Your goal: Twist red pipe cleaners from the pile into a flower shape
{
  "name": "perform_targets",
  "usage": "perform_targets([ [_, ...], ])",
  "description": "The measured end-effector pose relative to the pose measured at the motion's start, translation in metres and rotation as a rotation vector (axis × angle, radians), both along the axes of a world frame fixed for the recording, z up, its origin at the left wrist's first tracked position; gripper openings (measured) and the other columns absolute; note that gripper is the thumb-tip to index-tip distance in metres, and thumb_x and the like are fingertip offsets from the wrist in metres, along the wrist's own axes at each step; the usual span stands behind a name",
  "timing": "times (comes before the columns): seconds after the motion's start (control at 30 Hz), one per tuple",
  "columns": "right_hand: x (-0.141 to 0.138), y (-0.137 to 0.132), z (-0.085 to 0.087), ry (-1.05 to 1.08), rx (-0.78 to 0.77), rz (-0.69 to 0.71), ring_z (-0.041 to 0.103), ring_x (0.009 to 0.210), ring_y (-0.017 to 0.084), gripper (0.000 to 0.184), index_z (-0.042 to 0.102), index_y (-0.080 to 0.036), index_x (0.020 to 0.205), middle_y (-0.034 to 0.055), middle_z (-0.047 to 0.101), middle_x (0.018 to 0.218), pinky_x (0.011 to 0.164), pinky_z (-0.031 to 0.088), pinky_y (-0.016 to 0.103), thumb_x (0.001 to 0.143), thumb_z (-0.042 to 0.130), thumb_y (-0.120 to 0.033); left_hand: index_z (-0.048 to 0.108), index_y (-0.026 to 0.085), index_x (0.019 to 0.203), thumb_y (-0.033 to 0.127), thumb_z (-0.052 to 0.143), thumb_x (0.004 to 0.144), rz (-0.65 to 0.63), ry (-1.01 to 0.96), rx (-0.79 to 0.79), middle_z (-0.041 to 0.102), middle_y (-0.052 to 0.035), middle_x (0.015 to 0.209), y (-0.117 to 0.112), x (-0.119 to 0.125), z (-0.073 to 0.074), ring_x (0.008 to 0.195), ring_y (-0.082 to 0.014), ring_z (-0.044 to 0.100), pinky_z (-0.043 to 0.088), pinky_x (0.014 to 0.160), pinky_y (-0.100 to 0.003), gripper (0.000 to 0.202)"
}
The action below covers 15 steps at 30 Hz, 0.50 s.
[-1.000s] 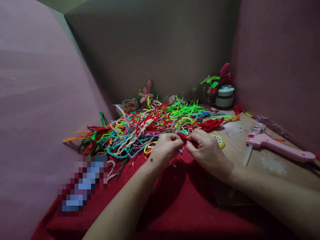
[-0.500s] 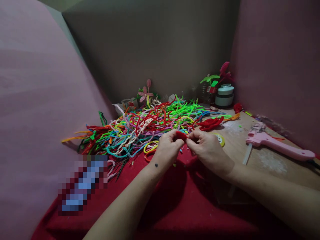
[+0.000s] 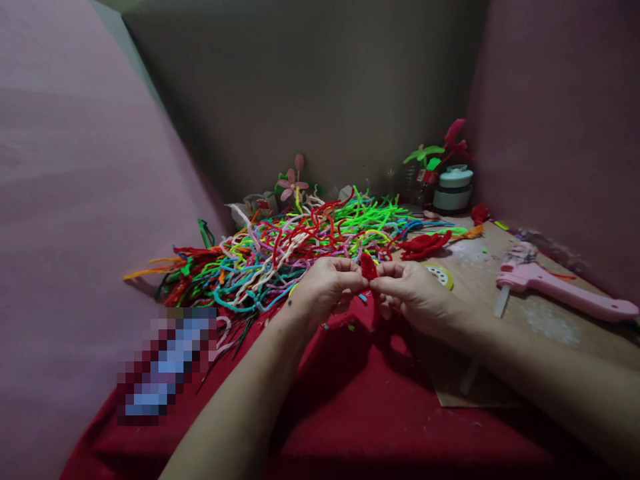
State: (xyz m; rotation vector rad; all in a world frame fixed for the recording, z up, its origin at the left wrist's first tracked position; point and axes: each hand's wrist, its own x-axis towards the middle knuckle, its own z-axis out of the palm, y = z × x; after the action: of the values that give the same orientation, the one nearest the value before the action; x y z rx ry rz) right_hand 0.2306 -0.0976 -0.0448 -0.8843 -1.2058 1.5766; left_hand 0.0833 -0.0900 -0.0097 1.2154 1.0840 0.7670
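My left hand (image 3: 323, 290) and my right hand (image 3: 415, 293) meet above a red cloth (image 3: 360, 407), fingertips pinched together on a small red pipe-cleaner piece (image 3: 369, 265) that sticks up between them. Just beyond the hands lies a big tangled heap of pipe cleaners (image 3: 295, 247) in many colours: red, neon green, blue, pink, white. A finished red pipe-cleaner shape (image 3: 424, 244) lies to the right of the heap, close to my right hand.
A pink glue gun (image 3: 565, 293) rests on the brown board (image 3: 500, 327) at right. A yellow tape roll (image 3: 443, 275) sits beside my right hand. At the back stand a pink pipe-cleaner flower (image 3: 293, 181), a small lidded jar (image 3: 453, 188) and green-and-pink craft flowers (image 3: 435, 150). Pink walls close in both sides.
Both hands have lifted slightly and drawn closer together. The red piece between the fingertips has turned and now stands more upright.
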Motion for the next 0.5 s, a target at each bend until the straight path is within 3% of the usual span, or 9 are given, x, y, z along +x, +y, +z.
perform_targets([
  [0.23,-0.0002,-0.0011,0.0000,0.111,-0.025,0.118,0.044,0.040,0.007,0.017,0.052,-0.016,0.063,-0.0051,0.050,0.053,0.042,0.037,0.023,0.056,0.067,-0.020,0.046,0.015,0.058,0.012,0.060,0.057,-0.084,-0.068,-0.085,0.036,0.0076,0.043,0.0011,-0.0032,0.0020,0.033,-0.0008,0.023,0.012,0.033,-0.016,0.014],
  [0.5,0.0025,0.0021,0.0012,0.094,0.028,0.063,0.044,0.049,0.007,0.019,0.056,-0.016,0.070,-0.0032,0.052,0.062,0.046,0.034,0.022,0.060,0.070,-0.024,0.051,0.015,0.060,0.017,0.063,0.058,-0.027,-0.034,0.047,0.038,0.0076,0.042,0.0005,-0.0039,0.0017,0.032,-0.0015,0.027,0.019,0.033,-0.017,0.013],
])
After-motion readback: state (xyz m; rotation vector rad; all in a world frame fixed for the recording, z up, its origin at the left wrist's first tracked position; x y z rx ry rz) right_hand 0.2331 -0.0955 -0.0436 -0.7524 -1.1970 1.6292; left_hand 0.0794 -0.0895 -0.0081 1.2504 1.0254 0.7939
